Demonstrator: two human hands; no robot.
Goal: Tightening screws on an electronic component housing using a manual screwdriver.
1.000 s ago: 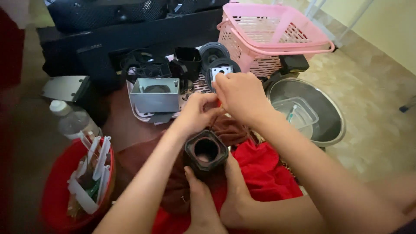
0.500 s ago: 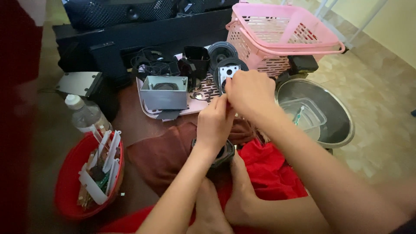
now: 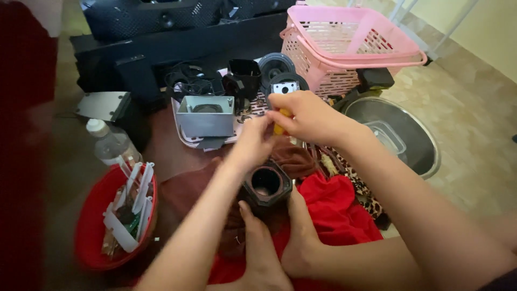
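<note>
My right hand (image 3: pixel 304 116) grips a small yellow-handled tool (image 3: pixel 279 122) above the floor. My left hand (image 3: pixel 252 144) pinches at the tool's lower end, fingers closed against it. Just below the hands, a black octagonal housing with a round opening (image 3: pixel 266 186) stands upright, clamped between my two bare feet (image 3: pixel 280 245). The feet rest on a red cloth (image 3: pixel 334 215) and a brown cloth (image 3: pixel 188 188). The tool's tip is hidden by my fingers.
A grey metal box (image 3: pixel 204 116) and black speaker parts (image 3: pixel 276 66) lie on a tray behind the hands. A pink basket (image 3: pixel 350 48) stands at the back right, a steel basin (image 3: pixel 398 134) to the right, and a red bowl of white parts (image 3: pixel 116 221) and a plastic bottle (image 3: pixel 107 143) to the left.
My left hand has lifted off the black housing, which shows again between my feet. Both hands stay together on the yellow tool.
</note>
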